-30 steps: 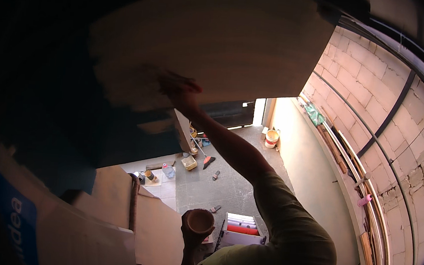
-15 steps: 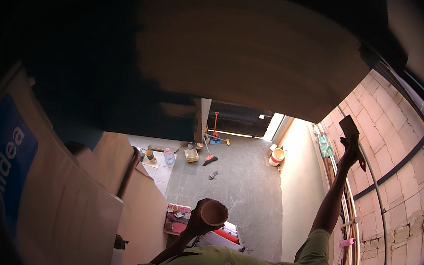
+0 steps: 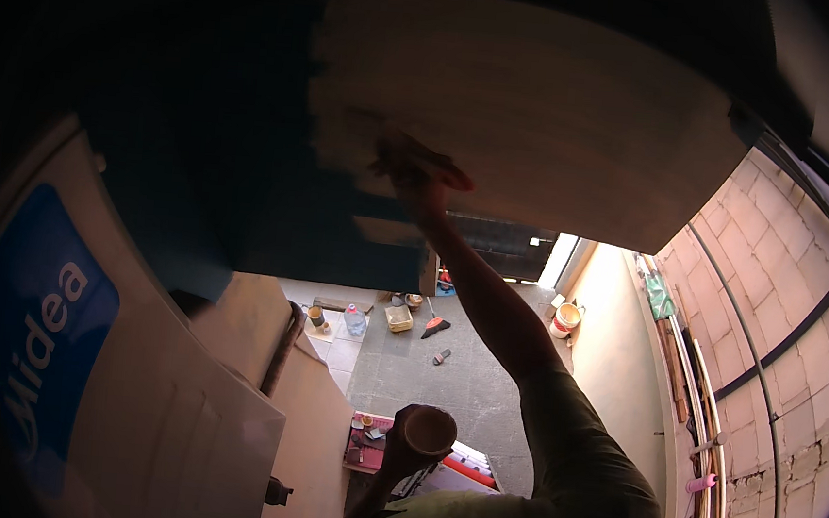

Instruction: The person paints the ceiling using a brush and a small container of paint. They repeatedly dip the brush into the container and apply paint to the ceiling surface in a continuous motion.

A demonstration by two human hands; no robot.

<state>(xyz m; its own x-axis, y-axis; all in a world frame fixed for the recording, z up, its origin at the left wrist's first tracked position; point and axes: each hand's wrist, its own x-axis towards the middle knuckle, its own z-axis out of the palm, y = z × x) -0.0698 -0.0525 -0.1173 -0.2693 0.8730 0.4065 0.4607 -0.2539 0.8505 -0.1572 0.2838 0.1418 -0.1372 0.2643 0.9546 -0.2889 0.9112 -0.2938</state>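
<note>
My left hand (image 3: 403, 450) is closed around a round paint container (image 3: 430, 431), its pale brownish contents facing up, held in front of my green shirt. My right arm reaches up across the view, and my right hand (image 3: 419, 181) grips a wide paintbrush by its reddish handle (image 3: 457, 176). The brush head is in shadow against the overhead wall panel (image 3: 561, 124), so its contact is hard to make out. That panel is pale brown on the right and dark blue on the left, with a ragged border between the colours near my hand.
A white appliance (image 3: 163, 366) with a blue label stands close on my left. Far below, the grey floor (image 3: 396, 365) holds a broom head (image 3: 435, 327), a slipper (image 3: 442, 358), a paint bucket (image 3: 565, 320) and a plastic bottle (image 3: 354, 321). Pipes and a block wall (image 3: 770, 316) run along the right.
My right hand has swung with the paintbrush from the block wall on the right to the overhead panel near the colour border. My left hand still holds the container.
</note>
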